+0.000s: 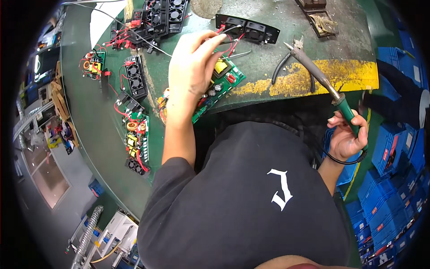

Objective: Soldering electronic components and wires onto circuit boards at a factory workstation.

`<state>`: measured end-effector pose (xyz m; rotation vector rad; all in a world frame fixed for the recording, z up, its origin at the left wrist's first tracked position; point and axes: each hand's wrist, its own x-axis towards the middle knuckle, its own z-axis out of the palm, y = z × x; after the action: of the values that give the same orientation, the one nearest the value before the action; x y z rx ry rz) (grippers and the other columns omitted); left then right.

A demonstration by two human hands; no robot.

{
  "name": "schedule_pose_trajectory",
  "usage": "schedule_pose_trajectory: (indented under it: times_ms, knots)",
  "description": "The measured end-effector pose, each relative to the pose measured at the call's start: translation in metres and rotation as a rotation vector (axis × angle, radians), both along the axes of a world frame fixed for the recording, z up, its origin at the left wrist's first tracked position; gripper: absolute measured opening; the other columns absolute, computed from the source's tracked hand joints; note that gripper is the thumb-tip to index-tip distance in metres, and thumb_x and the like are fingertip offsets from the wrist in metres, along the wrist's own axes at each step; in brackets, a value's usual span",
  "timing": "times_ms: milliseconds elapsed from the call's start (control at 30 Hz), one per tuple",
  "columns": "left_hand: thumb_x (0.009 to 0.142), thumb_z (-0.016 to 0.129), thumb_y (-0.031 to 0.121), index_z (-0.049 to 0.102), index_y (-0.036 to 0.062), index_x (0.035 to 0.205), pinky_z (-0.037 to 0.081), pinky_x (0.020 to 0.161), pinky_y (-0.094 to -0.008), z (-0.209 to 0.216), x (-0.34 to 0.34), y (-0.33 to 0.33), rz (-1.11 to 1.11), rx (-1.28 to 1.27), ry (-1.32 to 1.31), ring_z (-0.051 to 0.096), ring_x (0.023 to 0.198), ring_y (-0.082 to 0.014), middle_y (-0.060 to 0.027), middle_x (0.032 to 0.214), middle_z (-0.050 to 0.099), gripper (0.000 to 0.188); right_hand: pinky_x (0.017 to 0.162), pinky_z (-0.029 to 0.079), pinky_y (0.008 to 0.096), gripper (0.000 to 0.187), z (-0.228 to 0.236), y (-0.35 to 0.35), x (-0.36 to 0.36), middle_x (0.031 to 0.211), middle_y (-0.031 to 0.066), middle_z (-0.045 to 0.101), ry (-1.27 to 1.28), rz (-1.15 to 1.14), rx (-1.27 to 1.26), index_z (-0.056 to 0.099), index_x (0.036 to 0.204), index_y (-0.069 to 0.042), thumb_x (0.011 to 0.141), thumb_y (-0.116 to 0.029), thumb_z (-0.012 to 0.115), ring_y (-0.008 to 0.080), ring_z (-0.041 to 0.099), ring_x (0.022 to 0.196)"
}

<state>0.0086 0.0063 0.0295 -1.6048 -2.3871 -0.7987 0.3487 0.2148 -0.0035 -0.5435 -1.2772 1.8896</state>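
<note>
My left hand [193, 67] reaches over a green circuit board [233, 76], its fingers pinched together. A thin grey wire [152, 45] runs to this hand, and the fingers appear closed on it; the exact grip is hidden. Just beyond the fingertips is a black panel with two fans [255, 32], joined by red wires. In my right hand [347, 139] is a soldering iron [320, 76], gripped by its green handle. Its tip points up and left, apart from the board, above a pair of pliers [283, 67] lying open on the bench.
Fan units [134, 77] and wired circuit boards [136, 134] lie along the bench's left. More black fans [165, 15] sit at the back. A metal stand [320, 20] is at the far right. Blue crates [385, 197] are stacked right, and another person's dark-clothed leg [401, 92] shows there.
</note>
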Motion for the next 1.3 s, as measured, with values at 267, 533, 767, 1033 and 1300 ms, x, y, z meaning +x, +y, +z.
schedule_pose_trajectory:
  times_ms: [267,533,767,1033,1300]
  knots:
    - [0.079,0.079,0.010,0.078,0.0094,0.098,0.054,0.084,-0.0358,0.007,-0.029,-0.026,-0.243,-0.073,-0.214,0.067,0.096,-0.0262,-0.0048,0.101,0.072,0.019,0.069,0.063,0.0437,0.045,-0.004,-0.010,0.003,0.109,0.0331,0.068,0.030,-0.128,0.048,0.062,0.113,0.001,0.104,-0.038,0.041,0.0402,0.074,0.085]
    - [0.072,0.083,0.006,0.079,0.0066,0.098,0.055,0.083,-0.0335,-0.016,0.009,-0.051,-0.054,0.132,-0.168,0.070,0.093,-0.0247,-0.0076,0.100,0.076,0.027,0.085,0.060,0.0389,0.026,-0.014,-0.018,-0.061,0.112,0.0260,0.067,-0.229,-0.068,0.822,0.066,0.107,0.007,0.100,-0.013,0.051,0.0325,0.072,0.094]
    - [0.073,0.082,0.007,0.078,0.0048,0.095,0.053,0.087,-0.0370,-0.015,0.014,-0.036,-0.073,0.129,-0.010,0.067,0.093,-0.0262,-0.0073,0.098,0.074,0.022,0.080,0.058,0.0343,0.014,-0.030,-0.035,-0.095,0.109,0.0213,0.068,-0.322,-0.125,1.020,0.076,0.101,-0.001,0.089,-0.002,0.069,0.0288,0.072,0.091]
    - [0.077,0.083,0.009,0.080,0.0105,0.100,0.053,0.078,-0.0343,-0.023,0.011,-0.007,-0.103,0.133,-0.129,0.066,0.088,-0.0243,-0.0067,0.092,0.069,0.023,0.075,0.059,0.0335,0.012,-0.036,-0.053,-0.098,0.112,0.0220,0.067,-0.286,-0.099,1.124,0.077,0.097,-0.003,0.087,-0.010,0.074,0.0282,0.072,0.088]
    - [0.074,0.085,0.011,0.079,0.0083,0.090,0.048,0.074,-0.0358,-0.046,0.034,0.019,-0.066,0.122,-0.241,0.059,0.078,-0.0232,-0.0054,0.078,0.059,0.017,0.075,0.061,0.0359,0.017,-0.043,-0.073,-0.094,0.113,0.0254,0.067,-0.270,-0.077,1.182,0.077,0.099,-0.005,0.082,-0.005,0.077,0.0324,0.073,0.090]
